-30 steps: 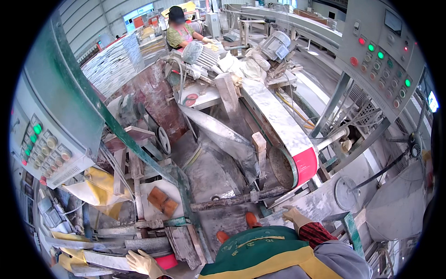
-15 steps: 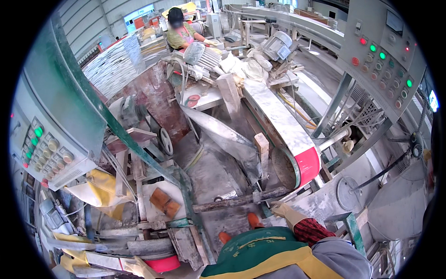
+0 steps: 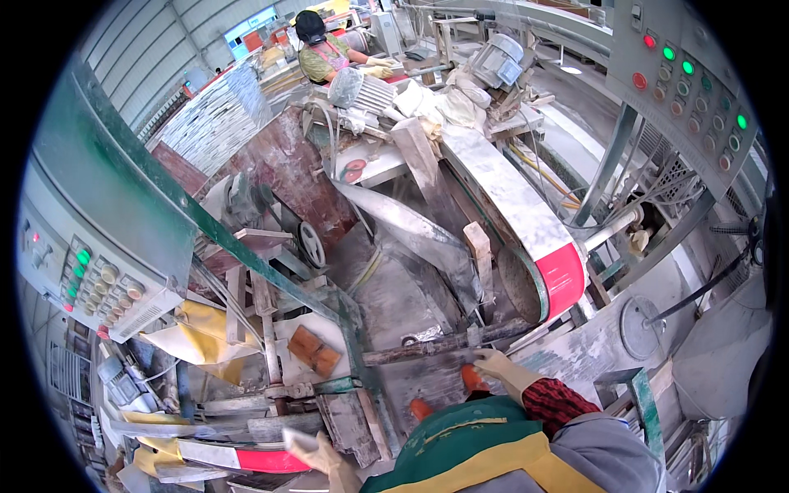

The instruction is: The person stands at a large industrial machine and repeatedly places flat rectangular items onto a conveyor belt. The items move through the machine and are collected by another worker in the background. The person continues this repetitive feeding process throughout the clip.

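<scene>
My left hand (image 3: pixel 327 462), in a pale glove, is low in the picture beside the red end of a narrow belt-machine guard (image 3: pixel 267 461). A bright white patch shows at its blurred fingers; whether it is a held piece or the glove itself I cannot tell. My right hand (image 3: pixel 498 369), in a cream glove below a red checked sleeve, hangs in front of my body above an orange shoe (image 3: pixel 473 379). Its fingers point left, loosely stretched, with nothing seen in them. A long white machine guard with a red end (image 3: pixel 562 278) lies ahead of it.
Control panels with lit buttons stand left (image 3: pixel 99 283) and right (image 3: pixel 686 90). A green frame bar (image 3: pixel 246 261) slants across the left side. A wooden beam (image 3: pixel 448 343) crosses before my feet. Brown blocks (image 3: pixel 313 352) lie on a ledge. Beyond the motors (image 3: pixel 499 62) sits another person (image 3: pixel 325 57).
My left hand has risen into fuller view from the lower edge, beside the red guard end. My right hand has shifted slightly, still hanging. The whole view has swung a little.
</scene>
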Action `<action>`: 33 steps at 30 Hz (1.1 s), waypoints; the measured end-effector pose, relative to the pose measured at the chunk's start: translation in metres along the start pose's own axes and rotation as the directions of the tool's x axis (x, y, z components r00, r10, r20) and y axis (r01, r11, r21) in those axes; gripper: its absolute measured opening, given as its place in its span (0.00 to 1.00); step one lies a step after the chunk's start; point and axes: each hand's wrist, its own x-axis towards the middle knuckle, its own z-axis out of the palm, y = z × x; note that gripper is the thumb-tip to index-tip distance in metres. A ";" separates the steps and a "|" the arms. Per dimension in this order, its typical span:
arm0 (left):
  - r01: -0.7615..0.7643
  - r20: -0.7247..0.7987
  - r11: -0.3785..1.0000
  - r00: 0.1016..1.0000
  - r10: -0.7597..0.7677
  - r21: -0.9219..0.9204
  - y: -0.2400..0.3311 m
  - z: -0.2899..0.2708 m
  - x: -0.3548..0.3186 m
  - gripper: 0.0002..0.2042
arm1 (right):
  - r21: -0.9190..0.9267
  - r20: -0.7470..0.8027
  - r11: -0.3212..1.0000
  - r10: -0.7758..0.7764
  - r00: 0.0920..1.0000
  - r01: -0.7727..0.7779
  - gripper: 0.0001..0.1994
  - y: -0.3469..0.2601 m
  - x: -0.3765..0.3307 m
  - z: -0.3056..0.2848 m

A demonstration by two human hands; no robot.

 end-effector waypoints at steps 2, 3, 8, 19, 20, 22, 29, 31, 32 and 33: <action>0.056 0.343 0.978 0.939 0.017 -0.200 0.009 0.041 -0.006 0.37 | 0.308 0.137 0.949 -0.112 0.984 0.065 0.26 -0.005 0.027 0.024; 0.081 0.482 0.972 0.876 0.035 -0.219 0.038 0.067 -0.024 0.37 | 0.298 0.193 0.952 -0.136 0.972 0.074 0.26 -0.023 0.030 0.041; -0.497 0.722 0.825 0.462 0.515 -0.271 0.134 0.152 -0.082 0.35 | 0.238 0.265 0.969 -0.133 0.955 0.069 0.27 -0.185 -0.059 0.154; -0.870 0.802 0.484 0.220 0.555 -0.096 0.128 0.100 0.020 0.33 | 0.057 -0.635 0.637 -0.571 0.520 0.768 0.37 -0.173 -0.056 -0.005; -0.852 0.778 0.499 0.420 0.466 0.162 0.102 0.073 0.051 0.34 | 0.003 -0.696 0.685 -0.522 0.493 0.729 0.38 -0.177 -0.062 -0.025; -0.685 0.667 0.519 0.697 0.263 0.511 0.079 0.023 0.101 0.32 | 0.043 -0.854 0.725 -0.331 0.402 0.688 0.37 -0.185 -0.083 -0.052; -0.359 0.399 -0.174 0.810 0.430 0.917 -0.095 -0.123 0.194 0.37 | -0.233 -0.940 0.822 -0.328 0.096 0.520 0.37 -0.108 0.002 -0.202; -0.357 0.608 -0.493 0.501 0.616 0.793 -0.105 -0.126 0.186 0.37 | -0.203 -0.947 0.787 -0.309 0.087 0.583 0.37 -0.106 0.005 -0.216; -0.456 0.533 -0.297 0.579 0.617 0.839 -0.103 -0.115 0.182 0.35 | -0.182 -0.957 0.810 -0.277 0.090 0.557 0.37 -0.104 0.005 -0.225; -0.497 0.461 -0.123 0.648 0.606 0.859 -0.096 -0.102 0.180 0.33 | -0.159 -0.966 0.831 -0.243 0.091 0.534 0.37 -0.100 0.006 -0.237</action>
